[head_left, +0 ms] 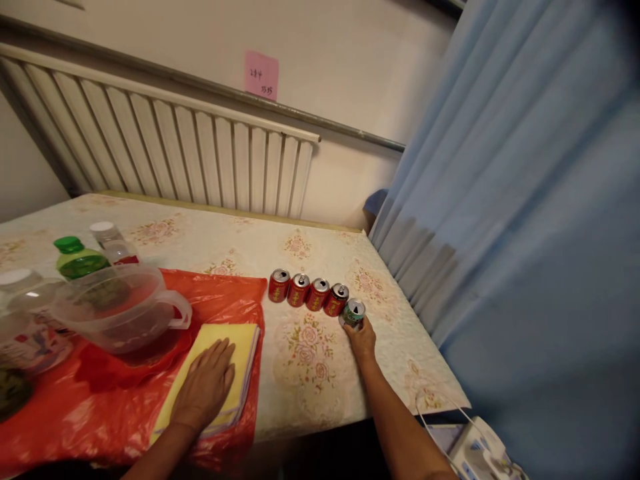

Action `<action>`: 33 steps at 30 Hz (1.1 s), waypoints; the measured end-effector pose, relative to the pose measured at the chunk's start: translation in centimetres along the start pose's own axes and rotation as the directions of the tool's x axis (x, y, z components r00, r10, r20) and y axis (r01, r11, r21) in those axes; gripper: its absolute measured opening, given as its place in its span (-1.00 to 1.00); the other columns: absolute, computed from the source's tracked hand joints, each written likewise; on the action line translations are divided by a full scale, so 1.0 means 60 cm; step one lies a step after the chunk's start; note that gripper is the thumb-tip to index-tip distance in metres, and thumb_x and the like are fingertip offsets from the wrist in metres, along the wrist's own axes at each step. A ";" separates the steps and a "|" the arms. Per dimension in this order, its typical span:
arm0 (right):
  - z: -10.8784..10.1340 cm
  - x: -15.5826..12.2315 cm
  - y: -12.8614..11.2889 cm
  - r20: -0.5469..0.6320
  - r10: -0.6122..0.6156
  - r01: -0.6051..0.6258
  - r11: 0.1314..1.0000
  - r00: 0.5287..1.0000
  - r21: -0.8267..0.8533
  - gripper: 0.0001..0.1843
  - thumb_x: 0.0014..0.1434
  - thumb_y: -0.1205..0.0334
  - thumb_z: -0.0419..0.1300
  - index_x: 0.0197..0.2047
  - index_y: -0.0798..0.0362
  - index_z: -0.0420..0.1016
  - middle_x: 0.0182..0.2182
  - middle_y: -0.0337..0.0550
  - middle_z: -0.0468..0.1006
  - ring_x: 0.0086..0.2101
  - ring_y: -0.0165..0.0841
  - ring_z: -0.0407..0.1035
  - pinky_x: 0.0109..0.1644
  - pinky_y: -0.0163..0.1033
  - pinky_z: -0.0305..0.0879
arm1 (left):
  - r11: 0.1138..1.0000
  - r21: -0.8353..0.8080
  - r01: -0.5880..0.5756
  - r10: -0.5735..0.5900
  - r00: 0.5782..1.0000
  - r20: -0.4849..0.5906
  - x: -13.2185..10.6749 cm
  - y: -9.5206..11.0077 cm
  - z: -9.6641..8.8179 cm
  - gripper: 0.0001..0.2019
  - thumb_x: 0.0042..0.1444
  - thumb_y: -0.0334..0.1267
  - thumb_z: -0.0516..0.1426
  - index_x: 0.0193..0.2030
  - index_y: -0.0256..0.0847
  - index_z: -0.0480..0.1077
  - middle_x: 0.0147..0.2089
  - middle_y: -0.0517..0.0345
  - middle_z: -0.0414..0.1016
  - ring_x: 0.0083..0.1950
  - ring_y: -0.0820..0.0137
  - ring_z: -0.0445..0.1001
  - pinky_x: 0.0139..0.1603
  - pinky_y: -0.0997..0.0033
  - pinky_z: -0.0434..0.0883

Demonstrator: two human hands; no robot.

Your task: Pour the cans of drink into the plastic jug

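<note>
My left hand lies flat, fingers stretched out, on a folded yellow cloth. Under the cloth spreads a red plastic sheet. At the right end of a row of cans, my right hand grips a green drink can, which stands at the table with its top opened. Several red drink cans stand upright to its left, close together in a slanting line. The fingers on the far side of the green can are partly hidden.
A clear plastic jug with a handle stands on the red sheet. Behind it are a green-capped bottle and a white-capped bottle. A blue curtain hangs along the right edge of the flowered tablecloth; a power strip sits below.
</note>
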State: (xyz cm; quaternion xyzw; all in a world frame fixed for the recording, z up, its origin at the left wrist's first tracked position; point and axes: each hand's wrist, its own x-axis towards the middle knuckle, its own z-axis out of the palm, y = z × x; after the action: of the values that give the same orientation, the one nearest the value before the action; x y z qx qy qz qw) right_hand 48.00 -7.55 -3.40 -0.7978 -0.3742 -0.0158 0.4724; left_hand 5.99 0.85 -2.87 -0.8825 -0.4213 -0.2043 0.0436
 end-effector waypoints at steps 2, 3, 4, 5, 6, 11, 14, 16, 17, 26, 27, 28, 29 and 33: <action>0.000 0.000 -0.001 -0.005 0.013 -0.013 1.000 1.000 -0.020 -0.44 -0.14 -0.02 0.24 -0.09 0.12 0.46 -0.25 -0.01 0.57 -0.25 -0.15 0.41 -0.16 -0.11 0.31 | 1.000 -0.012 0.003 -0.003 1.000 -0.004 -0.001 -0.001 0.001 -0.53 0.21 -0.14 -0.03 0.19 -0.29 0.32 0.26 -0.13 0.36 0.31 0.10 0.26 0.28 0.01 0.20; 0.000 0.000 -0.001 -0.007 0.019 -0.020 0.999 1.000 -0.031 -0.43 -0.15 -0.02 0.24 -0.08 0.12 0.46 -0.24 0.00 0.57 -0.24 -0.14 0.41 -0.15 -0.10 0.31 | 1.000 -0.021 0.006 -0.006 1.000 -0.006 -0.001 -0.001 0.001 -0.53 0.21 -0.14 -0.02 0.19 -0.28 0.32 0.26 -0.12 0.36 0.31 0.10 0.25 0.28 0.01 0.20; 0.000 0.000 -0.002 -0.007 0.022 -0.023 0.999 1.000 -0.037 -0.42 -0.15 -0.03 0.24 -0.08 0.12 0.46 -0.22 0.01 0.57 -0.23 -0.13 0.41 -0.14 -0.10 0.31 | 1.000 -0.030 0.008 -0.009 1.000 -0.007 -0.001 -0.001 0.001 -0.54 0.21 -0.14 -0.02 0.20 -0.27 0.32 0.26 -0.12 0.35 0.31 0.10 0.25 0.28 0.01 0.20; -0.001 -0.001 -0.003 -0.007 0.026 -0.026 0.999 1.000 -0.041 -0.41 -0.15 -0.03 0.24 -0.07 0.12 0.46 -0.21 0.01 0.57 -0.22 -0.13 0.41 -0.14 -0.09 0.31 | 0.999 -0.039 0.011 -0.011 1.000 -0.007 -0.001 -0.002 0.001 -0.54 0.21 -0.14 -0.02 0.20 -0.26 0.32 0.26 -0.11 0.35 0.32 0.10 0.25 0.28 0.01 0.20; -0.001 -0.001 -0.005 -0.006 0.030 -0.030 0.999 1.000 -0.044 -0.41 -0.16 -0.04 0.25 -0.07 0.12 0.46 -0.20 0.02 0.57 -0.22 -0.12 0.42 -0.14 -0.10 0.32 | 0.999 -0.047 0.014 -0.014 1.000 -0.007 -0.001 -0.002 0.001 -0.54 0.21 -0.14 -0.02 0.20 -0.25 0.32 0.27 -0.11 0.35 0.32 0.11 0.24 0.28 0.01 0.20; -0.006 -0.007 -0.012 0.010 0.057 -0.057 0.998 0.998 -0.037 -0.39 -0.17 -0.05 0.25 -0.07 0.13 0.46 -0.21 0.04 0.58 -0.26 -0.13 0.43 -0.18 -0.11 0.32 | 0.998 -0.048 0.037 -0.037 0.999 0.012 -0.004 0.002 -0.004 -0.56 0.22 -0.19 -0.03 0.19 -0.27 0.32 0.26 -0.13 0.35 0.32 0.12 0.24 0.29 0.02 0.19; -0.011 -0.019 -0.015 0.022 0.084 -0.083 0.996 0.996 -0.013 -0.32 -0.17 -0.09 0.23 -0.02 0.17 0.42 -0.20 0.05 0.57 -0.28 -0.14 0.43 -0.18 -0.10 0.32 | 0.996 -0.058 0.074 -0.073 0.997 0.014 -0.009 0.011 -0.014 -0.58 0.21 -0.23 -0.03 0.19 -0.24 0.33 0.26 -0.10 0.36 0.31 0.15 0.25 0.29 0.03 0.19; -0.013 -0.029 -0.014 0.037 0.106 -0.106 0.994 0.994 0.004 -0.26 -0.17 -0.12 0.21 0.01 0.19 0.40 -0.16 0.07 0.56 -0.22 -0.12 0.42 -0.13 -0.10 0.32 | 0.994 -0.064 0.090 -0.089 0.996 0.018 -0.013 0.017 -0.023 -0.59 0.21 -0.27 -0.03 0.18 -0.23 0.34 0.26 -0.09 0.36 0.31 0.17 0.25 0.30 0.04 0.19; -0.014 -0.035 -0.013 0.039 0.128 -0.128 0.992 0.991 0.009 -0.23 -0.17 -0.15 0.20 0.04 0.18 0.38 -0.12 0.07 0.55 -0.17 -0.12 0.42 -0.08 -0.11 0.31 | 0.993 -0.070 0.097 -0.095 0.995 0.024 -0.015 0.020 -0.027 -0.59 0.20 -0.28 -0.02 0.18 -0.23 0.34 0.26 -0.08 0.36 0.31 0.17 0.25 0.31 0.04 0.18; -0.025 -0.101 -0.016 0.108 0.256 -0.254 0.967 0.961 -0.034 -0.05 -0.12 -0.27 0.13 0.21 0.22 0.23 0.01 0.16 0.48 -0.06 -0.09 0.41 0.13 -0.07 0.23 | 0.959 -0.207 0.192 -0.182 0.981 0.065 -0.030 0.028 -0.037 -0.57 0.19 -0.34 -0.01 0.21 -0.21 0.29 0.30 -0.06 0.29 0.36 0.18 0.17 0.36 0.00 0.09; -0.027 -0.110 -0.021 0.117 0.265 -0.262 0.964 0.957 -0.038 -0.07 -0.10 -0.26 0.11 0.20 0.22 0.24 0.00 0.16 0.49 -0.06 -0.09 0.42 0.13 -0.06 0.23 | 0.956 -0.219 0.194 -0.184 0.981 0.064 -0.031 0.027 -0.036 -0.57 0.19 -0.34 -0.01 0.20 -0.21 0.29 0.30 -0.06 0.29 0.36 0.19 0.17 0.36 0.00 0.08; -0.029 -0.119 -0.027 0.125 0.274 -0.271 0.962 0.954 -0.039 -0.09 -0.09 -0.25 0.10 0.20 0.22 0.24 -0.01 0.15 0.50 -0.06 -0.09 0.42 0.14 -0.06 0.23 | 0.954 -0.227 0.194 -0.184 0.981 0.062 -0.032 0.026 -0.036 -0.58 0.19 -0.34 0.00 0.20 -0.22 0.30 0.30 -0.07 0.30 0.36 0.19 0.17 0.36 0.00 0.08; -0.031 -0.129 -0.033 0.133 0.281 -0.279 0.960 0.950 -0.039 -0.11 -0.08 -0.24 0.09 0.19 0.22 0.25 -0.02 0.15 0.51 -0.07 -0.09 0.43 0.14 -0.06 0.23 | 0.953 -0.234 0.191 -0.182 0.981 0.059 -0.032 0.025 -0.036 -0.58 0.18 -0.34 0.00 0.19 -0.23 0.30 0.29 -0.08 0.30 0.35 0.19 0.17 0.37 0.01 0.08; -0.032 -0.171 -0.059 0.159 0.269 -0.266 0.963 0.950 -0.041 -0.20 -0.03 -0.18 0.04 0.14 0.22 0.30 -0.07 0.12 0.54 -0.10 -0.11 0.44 0.12 -0.08 0.24 | 0.943 -0.280 0.177 -0.171 0.984 0.047 -0.037 0.018 -0.037 -0.58 0.13 -0.35 0.05 0.16 -0.23 0.34 0.27 -0.08 0.34 0.34 0.17 0.20 0.36 0.04 0.13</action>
State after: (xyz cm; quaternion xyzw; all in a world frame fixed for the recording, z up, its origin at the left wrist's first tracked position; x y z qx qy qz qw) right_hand 39.09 -14.05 -3.61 -0.8443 -0.2998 0.1101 0.4303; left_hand 4.86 -2.04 -1.62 -0.8412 -0.4645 -0.2559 -0.1060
